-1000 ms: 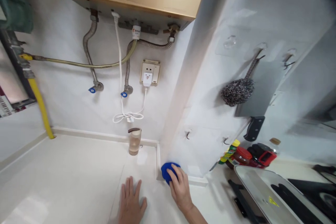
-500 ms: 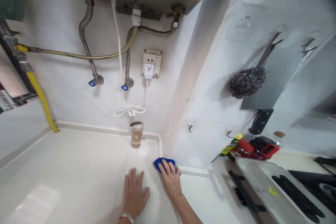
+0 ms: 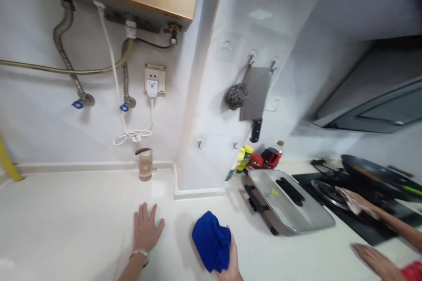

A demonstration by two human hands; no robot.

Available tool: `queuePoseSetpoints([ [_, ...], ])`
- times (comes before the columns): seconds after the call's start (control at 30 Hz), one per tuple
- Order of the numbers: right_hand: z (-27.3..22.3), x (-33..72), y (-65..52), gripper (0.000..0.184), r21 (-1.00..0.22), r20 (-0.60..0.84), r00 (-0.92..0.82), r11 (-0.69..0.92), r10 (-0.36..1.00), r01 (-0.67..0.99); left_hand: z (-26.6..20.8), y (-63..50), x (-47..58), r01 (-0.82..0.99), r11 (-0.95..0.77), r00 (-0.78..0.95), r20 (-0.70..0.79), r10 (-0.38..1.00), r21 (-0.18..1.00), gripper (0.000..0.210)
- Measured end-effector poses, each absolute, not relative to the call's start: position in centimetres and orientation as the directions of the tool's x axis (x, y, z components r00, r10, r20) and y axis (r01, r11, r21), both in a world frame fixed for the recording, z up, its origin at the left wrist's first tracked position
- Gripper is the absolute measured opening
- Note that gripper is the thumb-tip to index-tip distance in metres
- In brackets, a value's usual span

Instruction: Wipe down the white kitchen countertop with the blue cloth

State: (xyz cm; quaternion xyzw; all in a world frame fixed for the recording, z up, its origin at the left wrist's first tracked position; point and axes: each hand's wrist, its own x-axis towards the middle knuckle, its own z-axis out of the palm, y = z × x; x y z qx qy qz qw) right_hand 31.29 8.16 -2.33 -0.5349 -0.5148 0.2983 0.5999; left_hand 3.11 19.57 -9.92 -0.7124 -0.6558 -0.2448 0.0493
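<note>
A folded blue cloth point(image 3: 211, 242) is gripped in my right hand point(image 3: 233, 257), raised a little above the white countertop point(image 3: 82, 215). My fingers are mostly hidden behind the cloth. My left hand point(image 3: 147, 230) lies flat on the counter with its fingers spread, a band around its wrist. Beyond it, against the wall, stands a glass point(image 3: 145, 166) with a dark curved piece across its top.
On the right sits an electric pan with a glass lid point(image 3: 283, 202). A co-worker's hand with a pale cloth point(image 3: 354, 202) is on the gas stove point(image 3: 372, 232). Bottles and jars point(image 3: 255, 161) stand behind. A cleaver point(image 3: 255, 96) and a steel-wool scrubber point(image 3: 236, 96) hang on the pillar.
My right hand has lifted the blue cloth from the pillar's foot and brought it nearer to me. The view has swung right, bringing the stove and the co-worker's hands in.
</note>
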Motion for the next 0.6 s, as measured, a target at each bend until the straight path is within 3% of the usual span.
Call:
queuePoseSetpoints([
  [0.1, -1.5, 32.3, 5.5, 0.033, -0.969, 0.245, 0.397, 0.217, 0.885, 0.115, -8.6, 18.7, 3.8, 0.942, -0.11, 0.001, 0.327, 0.945, 0.318, 0.062],
  [0.2, -1.2, 32.2, 3.3, 0.029, -0.972, 0.063, 0.5, 0.167, 0.864, -0.167, -6.7, 16.2, 6.0, 0.853, -0.09, 0.024, 0.134, 0.991, 0.514, 0.06],
  [0.27, -1.2, 31.7, 1.8, 0.032, -0.88, -0.188, 0.402, 0.029, 0.896, -0.475, -5.1, 13.7, 8.3, 0.67, -0.09, 0.198, -0.06, 0.978, 0.736, 0.061],
  [0.33, -1.3, 31.1, 0.5, 0.042, -0.709, -0.384, 0.18, -0.164, 0.906, -0.685, -3.6, 11.1, 10.9, 0.372, 0.039, 0.434, -0.211, 0.876, 0.927, 0.067],
  [0.4, -1.3, 30.7, -0.5, 0.051, -0.583, -0.467, 0.013, -0.297, 0.884, -0.756, -2.7, 8.7, 13.2, 0.093, 0.247, 0.573, -0.255, 0.779, 0.965, 0.075],
  [0.47, -1.2, 30.3, -1.2, 0.05, -0.537, -0.488, -0.055, -0.35, 0.871, -0.768, -2.7, 7.1, 14.7, -0.058, 0.307, 0.579, -0.218, 0.786, 0.95, 0.071],
  [0.6, -1.4, 29.9, -1.6, 0.04, -0.446, -0.509, -0.158, -0.416, 0.846, -0.792, -4.4, 5.8, 15.5, -0.032, 0.149, 0.472, -0.116, 0.874, 0.988, 0.066],
])
